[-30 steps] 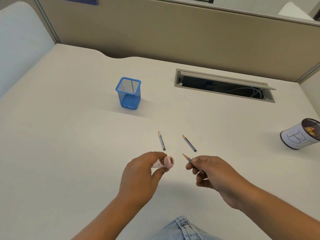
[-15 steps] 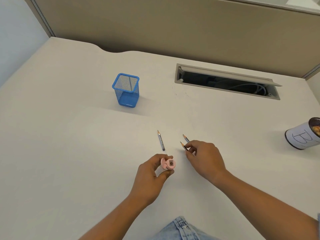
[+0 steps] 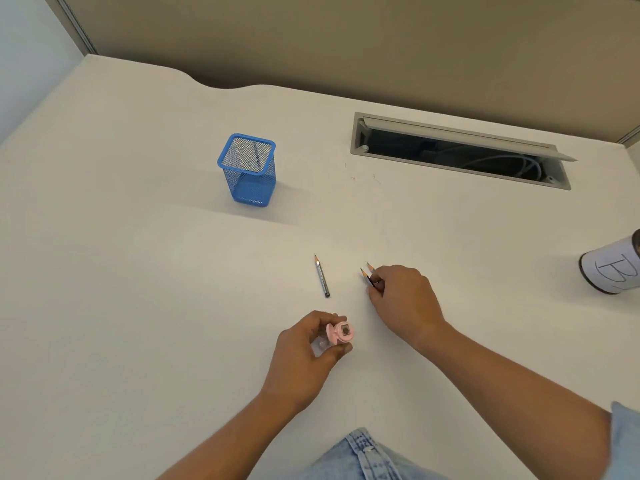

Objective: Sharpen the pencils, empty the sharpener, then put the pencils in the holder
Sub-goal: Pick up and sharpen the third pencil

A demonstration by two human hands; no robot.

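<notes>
Grips a pink sharpener [image 3: 341, 333] in the left hand [image 3: 308, 344], fingers and thumb curled round its clear barrel, over the near middle of the pale surface [image 3: 138, 271]. Shows the pink cap end facing up and to the right, with a dark hole in its middle. Cannot tell whether the sharpener touches the surface.

Pinches a pair of pencils [image 3: 367, 274] with the bent fingers of the right hand [image 3: 403, 299], just right of the sharpener and a little farther out. Shows only two sharpened tips and a short stretch of dark shaft, side by side, pointing up and to the left; hides the rest under the hand. Cannot tell whether the pair rests on the surface or sits just above it.

Shows a single pencil [image 3: 322, 276] lying flat on the surface between the two hands and slightly beyond them, touched by neither, its sharpened tip pointing away.

Shows a blue mesh holder [image 3: 249, 168] standing upright farther back and to the left, well apart from both hands and from every pencil.

Shows a white can [image 3: 613, 268] marked with a handwritten B at the right edge, an open cable slot [image 3: 457, 154] at the back right, and a tan partition [image 3: 346, 39] behind the surface.
</notes>
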